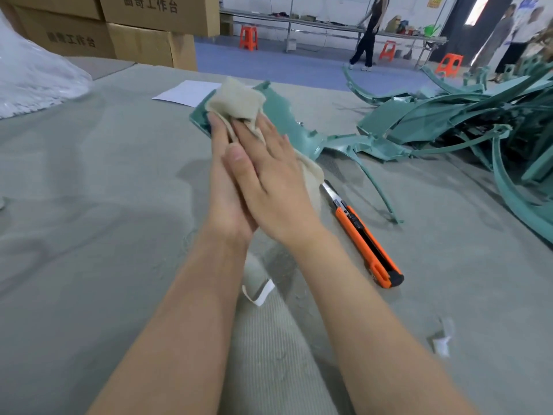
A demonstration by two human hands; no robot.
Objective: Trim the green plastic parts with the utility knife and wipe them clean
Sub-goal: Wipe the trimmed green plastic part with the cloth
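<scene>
This looks like the wiping step. The utility knife [365, 235] lies set down on the bench [89, 205] just right of the person's right forearm, its metal blade end showing close by the trailing edge of the cloth, so I'd judge the trimming of this piece finished. The green plastic part [284, 118] being worked on sits out at the far reach of both arms, with a beige cloth [236, 98] draped over its near-left end. The right hand [269, 175] lies flat on top, its fingers [254, 130] straight and close together, pressing the cloth onto the plastic. The left hand [223, 175] comes in edge-on beneath it, fingers straight as well, so the cloth looks sandwiched between the two. Neither hand curls round anything that I can see, though I cannot tell what the left palm does on the hidden underside. To the right a tangled heap of green parts [463, 115] rests on the bench, well apart from the knife. The next move, I'd say, calls for running the cloth along the rest of the part, since its far end is uncovered, using flat, even pressure and steadying the piece so it doesn't slide. After that it can be set aside and another taken from the heap, minding the bare blade beside the forearm.
</scene>
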